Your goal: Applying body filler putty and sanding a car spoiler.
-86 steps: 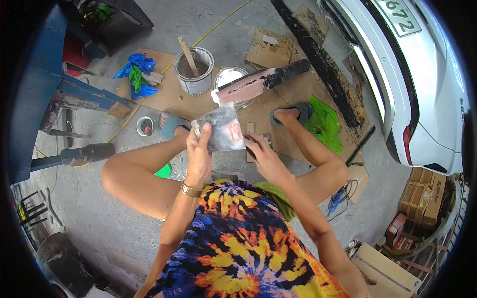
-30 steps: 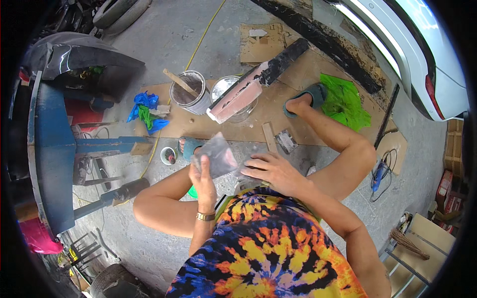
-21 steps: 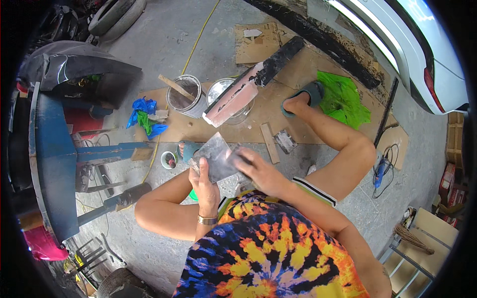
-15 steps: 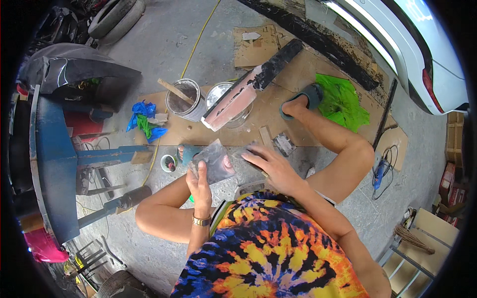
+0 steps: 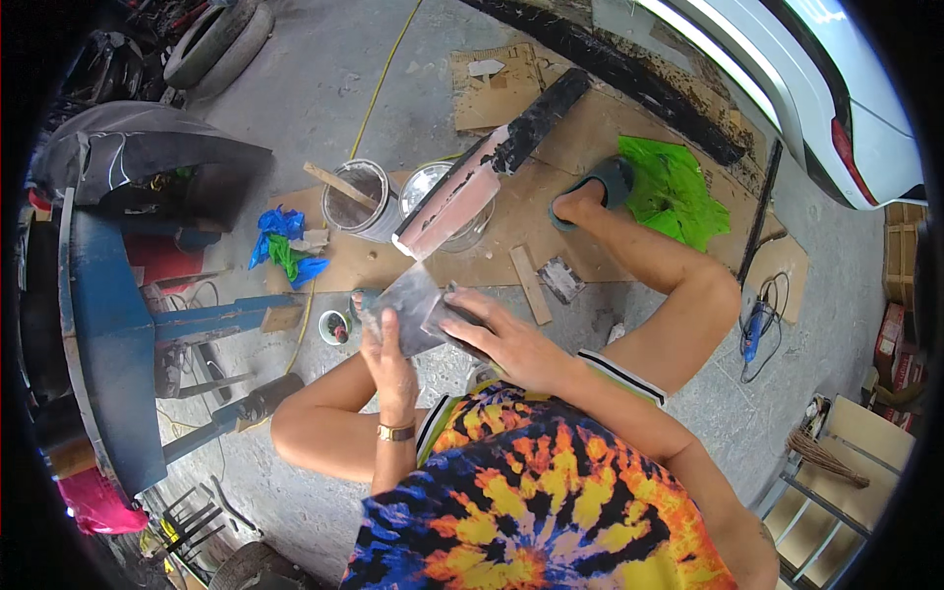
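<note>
My left hand [image 5: 391, 369] grips a flat grey plate [image 5: 405, 300] by its lower left edge, thumb on top. My right hand [image 5: 511, 339] is closed around a dark, flat spreader-like piece [image 5: 454, 332], mostly hidden under the fingers. This piece meets the plate's right side, where a little pink paste shows at the contact. Just beyond my hands, a long black part [image 5: 497, 157] coated with pink filler lies slanted across a metal can [image 5: 423, 182].
An open bucket [image 5: 339, 218] with a wooden stick stands beside the can on cardboard. A wooden strip [image 5: 532, 285] and a small white cup [image 5: 334, 327] lie near my legs. Green plastic sheeting [image 5: 674, 197] is by my right foot. A blue metal stand [image 5: 113, 344] is at left, a silver car [image 5: 855, 98] at upper right.
My right hand has moved left, bringing the dark piece onto the plate's right side and covering most of the pink paste. The view has shifted slightly.
</note>
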Demonstrator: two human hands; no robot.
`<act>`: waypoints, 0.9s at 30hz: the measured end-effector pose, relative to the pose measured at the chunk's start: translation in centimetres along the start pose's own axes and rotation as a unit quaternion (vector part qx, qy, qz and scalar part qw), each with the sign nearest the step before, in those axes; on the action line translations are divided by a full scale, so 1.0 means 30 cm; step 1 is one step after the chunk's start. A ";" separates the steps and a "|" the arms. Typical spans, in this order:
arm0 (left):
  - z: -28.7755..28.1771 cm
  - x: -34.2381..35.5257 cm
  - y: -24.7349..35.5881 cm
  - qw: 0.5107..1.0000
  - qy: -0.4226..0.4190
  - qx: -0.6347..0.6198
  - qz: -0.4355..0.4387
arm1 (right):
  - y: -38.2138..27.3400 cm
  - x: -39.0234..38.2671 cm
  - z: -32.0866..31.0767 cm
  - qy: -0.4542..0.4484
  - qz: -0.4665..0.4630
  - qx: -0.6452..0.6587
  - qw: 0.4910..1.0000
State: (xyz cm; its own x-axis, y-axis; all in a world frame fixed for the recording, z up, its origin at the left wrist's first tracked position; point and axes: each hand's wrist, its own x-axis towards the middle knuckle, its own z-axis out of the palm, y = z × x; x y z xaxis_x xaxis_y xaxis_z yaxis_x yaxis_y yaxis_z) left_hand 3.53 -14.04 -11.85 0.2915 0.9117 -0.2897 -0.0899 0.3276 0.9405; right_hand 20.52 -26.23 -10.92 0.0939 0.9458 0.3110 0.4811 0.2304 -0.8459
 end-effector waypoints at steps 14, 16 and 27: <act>0.035 0.035 0.012 0.973 -0.045 0.199 0.111 | -0.010 0.083 -0.101 -0.094 -0.024 -0.233 0.968; 0.013 0.043 -0.009 0.972 -0.032 0.206 0.108 | -0.003 0.028 -0.082 -0.129 -0.010 -0.215 0.968; 0.093 -0.050 -0.012 0.989 0.003 -0.150 -0.002 | 0.057 -0.056 0.059 0.024 0.005 -0.026 0.999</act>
State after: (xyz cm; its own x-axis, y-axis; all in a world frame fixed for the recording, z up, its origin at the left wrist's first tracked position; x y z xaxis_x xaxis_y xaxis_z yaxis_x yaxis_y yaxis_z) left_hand 5.79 -16.22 -11.26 0.2865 0.9115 -0.2951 -0.3671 0.3890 0.8449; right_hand 19.64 -27.02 -13.67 0.1392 0.9359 0.3237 0.5245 0.2076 -0.8257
